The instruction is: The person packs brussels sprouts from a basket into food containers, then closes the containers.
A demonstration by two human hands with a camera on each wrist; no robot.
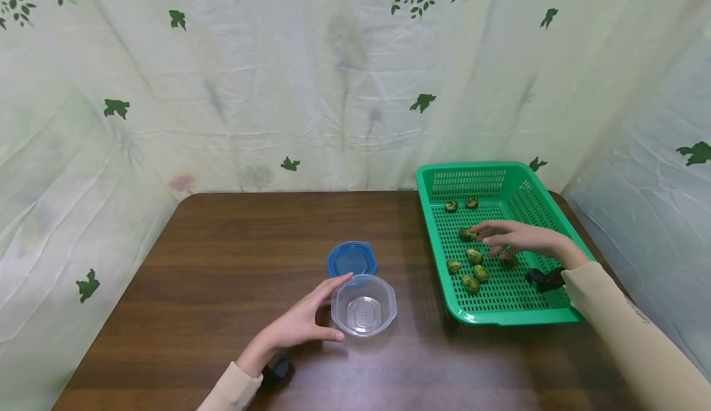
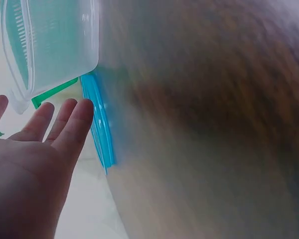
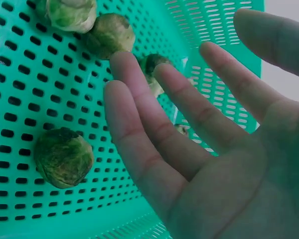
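When closing left hand [image 1: 298, 323], parted and holding nothing, could tip or shift clear container [image 1: 363, 316] on surface [image 1: 250, 232], just in front of blue lid [image 1: 350, 257]. In green basket [image 1: 469, 182], could send loose, round Brussels sprouts [image 1: 474, 256] rolling if grazed off-centre by right hand [image 1: 519, 238], relaxed, gripping nothing.

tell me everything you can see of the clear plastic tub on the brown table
The clear plastic tub has a faceted, rounded rim and a small round mark in its base. It stands upright and uncovered on the brown wood-look table, nothing visible inside. A blue plastic lid lies just beyond it. The left hand is open around its left side; whether a fingertip touches its rim is unclear.
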